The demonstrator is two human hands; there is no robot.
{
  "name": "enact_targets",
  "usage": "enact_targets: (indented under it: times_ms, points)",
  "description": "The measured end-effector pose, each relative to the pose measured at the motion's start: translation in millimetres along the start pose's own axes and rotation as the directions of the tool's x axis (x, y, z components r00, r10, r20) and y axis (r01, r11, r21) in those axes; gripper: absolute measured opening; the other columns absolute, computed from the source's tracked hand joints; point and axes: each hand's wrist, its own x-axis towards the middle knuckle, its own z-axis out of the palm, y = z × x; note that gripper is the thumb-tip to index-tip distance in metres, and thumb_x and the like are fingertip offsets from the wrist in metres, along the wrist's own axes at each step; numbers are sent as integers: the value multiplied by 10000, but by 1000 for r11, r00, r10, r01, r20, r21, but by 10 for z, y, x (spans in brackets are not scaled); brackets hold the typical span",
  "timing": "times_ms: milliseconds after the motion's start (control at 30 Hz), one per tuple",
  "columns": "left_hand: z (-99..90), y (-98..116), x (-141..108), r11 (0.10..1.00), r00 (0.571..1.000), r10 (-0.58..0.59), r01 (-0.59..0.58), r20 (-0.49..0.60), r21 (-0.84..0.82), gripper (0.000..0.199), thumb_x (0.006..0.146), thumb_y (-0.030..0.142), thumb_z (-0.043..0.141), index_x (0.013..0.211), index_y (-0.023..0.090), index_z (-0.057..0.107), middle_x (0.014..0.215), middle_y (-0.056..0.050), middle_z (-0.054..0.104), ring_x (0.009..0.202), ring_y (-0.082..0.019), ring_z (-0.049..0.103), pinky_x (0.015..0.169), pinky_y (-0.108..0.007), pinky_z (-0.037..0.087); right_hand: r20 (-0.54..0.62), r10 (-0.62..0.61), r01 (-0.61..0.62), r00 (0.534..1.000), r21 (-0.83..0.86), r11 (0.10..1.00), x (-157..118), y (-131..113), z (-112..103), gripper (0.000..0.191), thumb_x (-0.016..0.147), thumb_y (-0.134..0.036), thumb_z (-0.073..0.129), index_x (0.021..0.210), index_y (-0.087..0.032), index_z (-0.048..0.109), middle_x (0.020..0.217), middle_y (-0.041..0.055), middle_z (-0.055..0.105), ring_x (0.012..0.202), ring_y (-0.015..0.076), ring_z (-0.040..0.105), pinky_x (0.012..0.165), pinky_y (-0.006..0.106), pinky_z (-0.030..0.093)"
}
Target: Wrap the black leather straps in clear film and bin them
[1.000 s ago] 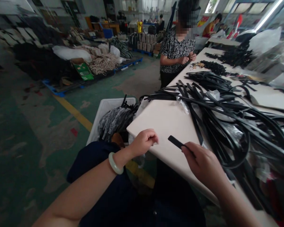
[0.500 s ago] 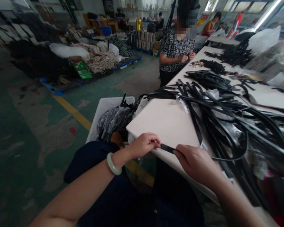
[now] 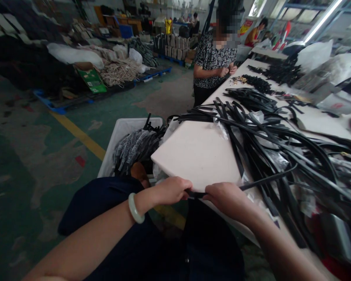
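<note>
Two bare hands meet at the near edge of a pale table (image 3: 199,152), with one black strap (image 3: 199,194) drawn between them. From where I stand, the left hand (image 3: 173,190) has its thumb and fingers pinched on the strap, and the right hand (image 3: 228,199) is curled around it a little farther along, knuckles up. Neither grip is released. The two are near each other but apart, so only a short dark length shows between them; gripping both sides of it probably keeps that piece straight and steady.

The strap's left end is lost within the left fingers, and I cannot tell whether any tip pokes out beyond. On the other side, the strap leaves the right hand and runs rightward over the table, bending up toward a heap of black straps (image 3: 251,125) with clear plastic (image 3: 276,157) among them. That heap lies to the right, perhaps so the right hand can reach it easily while the near left corner stays free for handling.

Left of the table, low down, a white crate (image 3: 107,150) holds grey-wrapped bundles (image 3: 131,148), likely set there to be close to the left hand. At the table's far left side stands a co-worker (image 3: 212,58), hands raised together.
</note>
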Motion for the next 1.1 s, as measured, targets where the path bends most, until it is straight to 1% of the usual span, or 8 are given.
enact_targets:
  times_ms: [200,667,767,833,900,933,1033,1100]
  points:
    - [-27,-70,-40,972,989,-142,132,-40,-192,100,764,152,515,807,141,604,734,-25,651,666,-131,601,602,-207,407,-53,100,-101,994,-13,995,4,55,-41,276,914,-355,419,769,-215,608,739,10,659,707,184,618,585,273,285]
    - [105,-25,113,873,995,-46,-2,-86,-487,114,743,129,551,849,132,590,785,-40,673,714,-142,630,667,-230,461,-167,-107,107,980,-8,994,131,93,-109,255,919,-297,445,746,-191,600,717,14,632,744,179,590,759,327,398]
    - [161,-8,157,819,996,-14,-41,-91,-572,123,745,122,557,866,134,578,800,-38,677,722,-135,635,701,-239,470,-323,-181,204,929,38,978,105,-51,-80,173,885,-319,518,829,-203,633,788,11,646,810,174,601,941,387,356]
    - [168,-44,133,771,991,-69,-19,-113,-636,92,749,130,568,839,128,551,778,-42,678,693,-135,638,688,-249,476,-557,23,106,830,197,975,-9,-96,-19,224,864,-390,543,864,-191,644,845,39,653,859,188,608,994,413,336]
    - [149,-104,76,708,984,-124,-4,-130,-706,108,746,155,603,815,122,526,751,-49,678,662,-138,641,673,-257,482,-539,405,-27,738,577,817,-160,-67,88,396,879,-498,464,777,-157,637,780,73,651,756,192,626,858,385,454]
    - [135,-133,43,672,984,-131,-5,-125,-740,136,744,174,625,811,118,520,747,-55,679,654,-140,644,672,-263,486,-360,531,-73,768,773,630,-225,-29,156,481,889,-545,402,747,-147,631,744,88,651,693,193,632,762,368,496]
    - [108,-198,-44,582,998,-61,27,-10,-813,218,733,238,679,830,108,534,773,-80,687,663,-149,655,669,-272,501,157,357,-163,921,987,-12,-294,139,360,572,886,-622,312,945,-155,638,923,134,679,782,226,669,718,384,536]
    - [114,-230,-75,584,993,-5,98,117,-806,247,725,268,699,842,103,559,787,-89,691,667,-151,658,654,-267,506,102,388,-7,916,971,-238,-241,254,433,471,879,-581,402,1095,-208,591,1148,116,624,1005,221,628,846,385,515]
